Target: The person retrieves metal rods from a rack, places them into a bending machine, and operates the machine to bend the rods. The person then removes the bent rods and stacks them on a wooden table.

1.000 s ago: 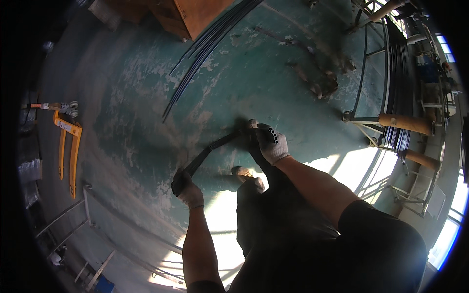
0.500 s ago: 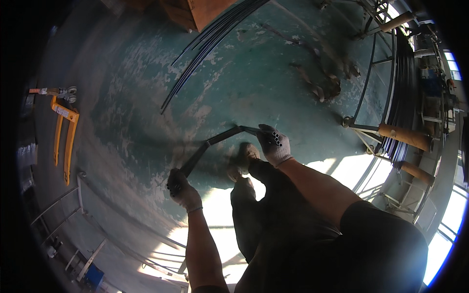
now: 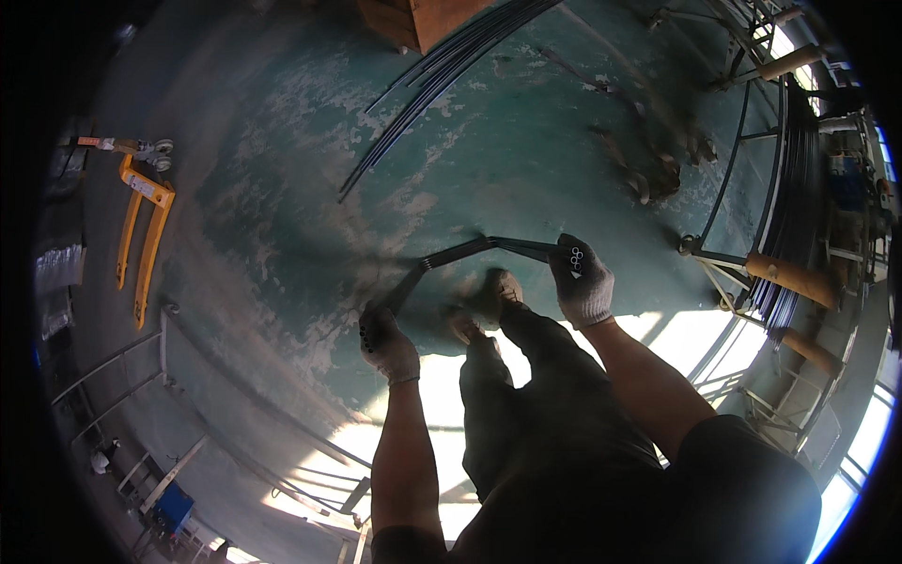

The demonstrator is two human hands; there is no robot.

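Observation:
A bundle of dark metal tubes [image 3: 458, 251], bent at two places into a shallow arch, hangs between my hands above the floor. My left hand [image 3: 388, 350], in a glove with dark patches on its fingers, is closed around its left, lower end. Gripping the other end is my right hand [image 3: 584, 282], in a grey glove with a pale cuff. Several round open tube ends stick out at the right glove. Parts of the bundle inside both fists are hidden.
Long dark tubes [image 3: 413, 117] lie on the worn green floor by a wooden crate [image 3: 418, 21]. A yellow pallet truck [image 3: 150, 244] stands at the left. On the right is a metal rack [image 3: 742, 258] with brown rollers and more tubes. My shoes [image 3: 505, 285] are below the bundle.
The whole view has shifted, so the surroundings appear further right. My hands still hold the bundle; the right hand has moved right and stands slightly further from the left.

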